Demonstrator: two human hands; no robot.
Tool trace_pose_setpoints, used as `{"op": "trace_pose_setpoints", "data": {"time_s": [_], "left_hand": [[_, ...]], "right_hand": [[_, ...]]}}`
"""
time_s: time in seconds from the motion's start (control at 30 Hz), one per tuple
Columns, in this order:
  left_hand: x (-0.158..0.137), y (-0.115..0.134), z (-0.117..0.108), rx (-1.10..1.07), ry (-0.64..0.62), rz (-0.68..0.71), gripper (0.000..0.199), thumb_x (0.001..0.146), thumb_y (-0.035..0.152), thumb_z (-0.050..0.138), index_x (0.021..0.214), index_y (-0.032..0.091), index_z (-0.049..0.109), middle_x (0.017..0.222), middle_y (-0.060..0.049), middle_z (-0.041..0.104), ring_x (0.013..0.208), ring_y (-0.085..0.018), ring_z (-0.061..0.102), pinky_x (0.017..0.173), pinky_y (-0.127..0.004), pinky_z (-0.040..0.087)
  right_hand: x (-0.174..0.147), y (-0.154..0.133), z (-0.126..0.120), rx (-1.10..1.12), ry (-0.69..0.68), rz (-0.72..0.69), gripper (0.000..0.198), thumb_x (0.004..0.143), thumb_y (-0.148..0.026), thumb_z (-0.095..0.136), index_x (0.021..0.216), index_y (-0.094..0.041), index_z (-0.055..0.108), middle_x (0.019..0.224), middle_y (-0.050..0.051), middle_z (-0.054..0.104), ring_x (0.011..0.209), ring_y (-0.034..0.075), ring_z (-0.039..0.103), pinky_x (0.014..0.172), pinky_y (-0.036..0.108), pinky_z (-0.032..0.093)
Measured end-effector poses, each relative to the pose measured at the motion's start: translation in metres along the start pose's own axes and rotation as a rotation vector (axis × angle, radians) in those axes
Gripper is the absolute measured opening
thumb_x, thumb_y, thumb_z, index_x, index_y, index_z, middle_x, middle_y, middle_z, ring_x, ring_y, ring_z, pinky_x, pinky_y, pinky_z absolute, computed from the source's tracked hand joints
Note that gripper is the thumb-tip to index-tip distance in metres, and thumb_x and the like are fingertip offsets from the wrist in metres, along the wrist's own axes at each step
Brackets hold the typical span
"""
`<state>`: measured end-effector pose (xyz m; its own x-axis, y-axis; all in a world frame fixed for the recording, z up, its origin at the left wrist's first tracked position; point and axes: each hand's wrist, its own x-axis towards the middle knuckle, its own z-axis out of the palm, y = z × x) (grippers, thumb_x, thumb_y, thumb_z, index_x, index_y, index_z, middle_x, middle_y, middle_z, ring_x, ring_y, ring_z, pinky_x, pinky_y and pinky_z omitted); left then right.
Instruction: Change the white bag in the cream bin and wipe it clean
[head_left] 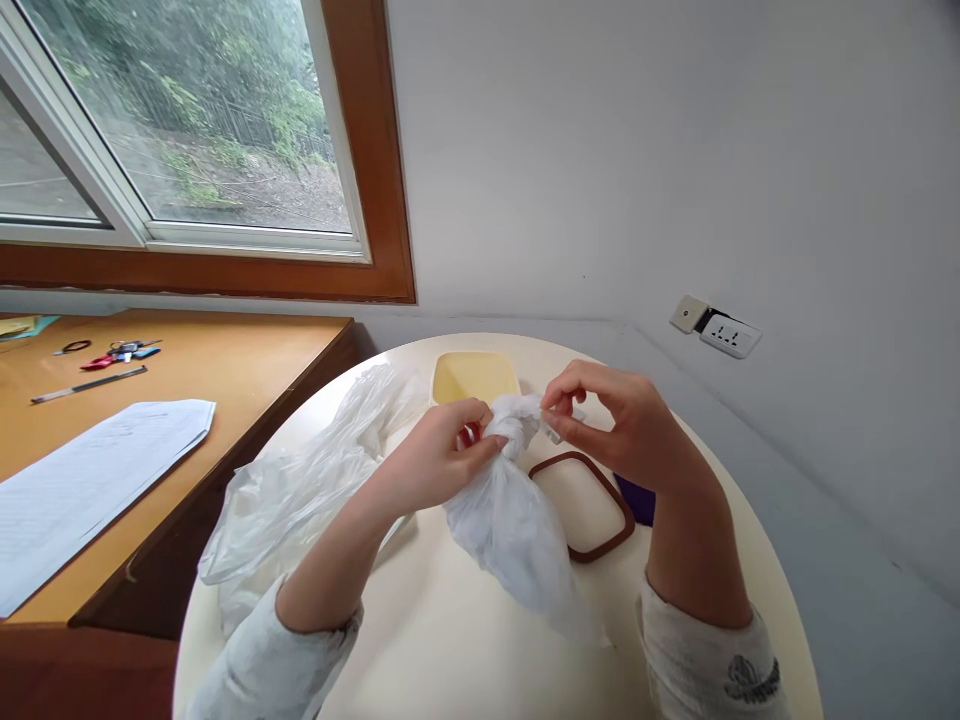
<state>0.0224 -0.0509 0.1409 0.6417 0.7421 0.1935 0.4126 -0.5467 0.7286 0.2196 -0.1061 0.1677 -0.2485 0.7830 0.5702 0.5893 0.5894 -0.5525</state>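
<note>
A white plastic bag (517,530) is held above the round table (465,640), between the two hands, its twisted neck gripped at the top and its fuller body hung below and slightly to the right of the left hand's fingers. By the left hand (442,455) the knotted part of the neck is pinched, thumb and forefinger pressed onto it from the left. By the right hand (619,425) the short end of the neck is nipped between thumb and fingertip, just beside the knot on its right. Whether anything is contained in the bag cannot be told, since the plastic is cloudy, and its lower tip is blurred against the pale tabletop. The front of a yellow container (475,373), set behind the bag, is covered by the left hand and the knot. A brown-rimmed piece (609,488) is partly overlapped by the bag; whether its middle is clear or open cannot be made out. Most of a dark purple item (637,500) is concealed by the right wrist. Loose translucent plastic (300,500) is spread to the left, partly hidden behind the left forearm. Both sleeves are cut off by the lower edge.
</note>
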Motion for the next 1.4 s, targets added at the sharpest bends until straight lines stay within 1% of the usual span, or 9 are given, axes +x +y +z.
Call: {"op": "trace_pose_setpoints", "data": {"time_s": [0.1,0.2,0.37,0.6,0.8,0.93,1.07,1.23,1.4], "left_hand": [[0.000,0.001,-0.002,-0.002,0.059,-0.018,0.020,0.081,0.033,0.049,0.069,0.018,0.053,0.066,0.001,0.054,0.064,-0.014,0.051,0.056,-0.025,0.039],[0.000,0.003,-0.002,-0.028,0.091,-0.031,0.021,0.081,0.031,0.048,0.065,0.017,0.051,0.063,0.002,0.050,0.061,-0.013,0.048,0.054,-0.024,0.036],[-0.001,0.004,-0.002,-0.109,0.163,-0.028,0.025,0.079,0.028,0.048,0.057,0.017,0.044,0.058,0.003,0.042,0.056,-0.011,0.040,0.050,-0.023,0.031],[0.001,0.001,-0.002,-0.260,0.183,-0.012,0.025,0.078,0.030,0.049,0.057,0.017,0.050,0.072,-0.001,0.048,0.071,-0.014,0.046,0.061,-0.025,0.036],[0.001,0.001,-0.001,-0.454,0.118,-0.093,0.026,0.080,0.034,0.049,0.060,0.017,0.050,0.058,0.003,0.042,0.057,-0.011,0.040,0.053,-0.023,0.032],[0.001,0.001,0.001,-0.464,0.183,-0.063,0.024,0.078,0.033,0.055,0.062,0.017,0.049,0.060,0.002,0.047,0.055,-0.010,0.043,0.050,-0.022,0.033],[0.001,0.002,0.002,-0.502,0.283,-0.039,0.015,0.075,0.029,0.059,0.077,0.019,0.048,0.059,0.004,0.051,0.051,-0.009,0.047,0.047,-0.019,0.033],[0.003,0.002,0.003,-0.461,0.329,-0.019,0.035,0.077,0.028,0.058,0.111,0.023,0.048,0.065,0.004,0.054,0.057,-0.011,0.051,0.051,-0.020,0.038],[0.004,-0.002,0.000,-0.368,0.314,-0.004,0.016,0.078,0.032,0.055,0.083,0.016,0.060,0.070,-0.001,0.057,0.066,-0.013,0.053,0.055,-0.023,0.041]], "right_hand": [[-0.001,-0.006,0.005,-0.011,-0.180,0.069,0.007,0.080,-0.022,0.054,0.075,-0.020,0.058,0.070,-0.001,0.060,0.066,0.011,0.054,0.063,0.025,0.044],[0.001,-0.008,0.016,-0.084,-0.240,0.145,0.015,0.082,-0.026,0.052,0.069,-0.020,0.057,0.067,-0.002,0.060,0.064,0.011,0.054,0.060,0.025,0.042],[0.004,-0.010,0.029,-0.169,-0.161,0.205,0.016,0.079,-0.030,0.057,0.066,-0.021,0.053,0.065,-0.002,0.059,0.062,0.012,0.053,0.056,0.025,0.039],[0.004,-0.017,0.033,-0.239,-0.092,0.293,0.015,0.076,-0.031,0.059,0.068,-0.021,0.052,0.065,-0.001,0.059,0.063,0.014,0.055,0.056,0.027,0.040],[0.004,-0.018,0.034,-0.224,-0.051,0.332,0.011,0.077,-0.032,0.056,0.075,-0.021,0.056,0.069,0.000,0.062,0.065,0.015,0.056,0.055,0.027,0.040],[0.003,-0.015,0.033,-0.183,-0.030,0.332,0.009,0.078,-0.030,0.055,0.075,-0.022,0.058,0.072,0.000,0.063,0.068,0.015,0.058,0.055,0.026,0.041],[0.004,-0.014,0.032,-0.106,-0.022,0.293,0.006,0.077,-0.027,0.055,0.074,-0.022,0.058,0.073,-0.001,0.064,0.068,0.013,0.059,0.060,0.026,0.044],[0.006,-0.014,0.036,-0.032,-0.011,0.268,0.003,0.076,-0.023,0.056,0.076,-0.021,0.058,0.074,-0.002,0.064,0.071,0.013,0.060,0.063,0.025,0.046],[0.008,-0.016,0.045,0.027,0.021,0.251,0.001,0.074,-0.020,0.058,0.075,-0.021,0.057,0.075,-0.002,0.064,0.073,0.013,0.061,0.068,0.025,0.048]]}}
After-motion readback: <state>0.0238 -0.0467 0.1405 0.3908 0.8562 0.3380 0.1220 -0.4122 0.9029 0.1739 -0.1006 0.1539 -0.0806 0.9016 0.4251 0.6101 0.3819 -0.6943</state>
